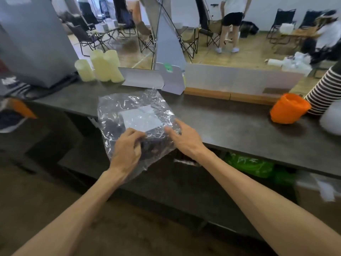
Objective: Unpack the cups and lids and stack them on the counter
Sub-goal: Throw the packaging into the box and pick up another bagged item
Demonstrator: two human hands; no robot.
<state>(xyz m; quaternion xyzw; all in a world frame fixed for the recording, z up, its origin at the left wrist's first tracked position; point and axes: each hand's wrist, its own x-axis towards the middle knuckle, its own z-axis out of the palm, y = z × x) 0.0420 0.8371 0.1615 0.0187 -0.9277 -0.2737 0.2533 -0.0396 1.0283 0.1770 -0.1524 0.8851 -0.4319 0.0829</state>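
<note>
Plastic bag at counter edge: left hand fingers pinch it; right hand fingers extended, touching.

Three pale candles stand together at the counter's far left edge, beside a grey machine. An orange bag sits at the right. Under the counter lies a green bag. Beyond a low white partition, folding chairs and two people occupy a wooden floor.
</note>
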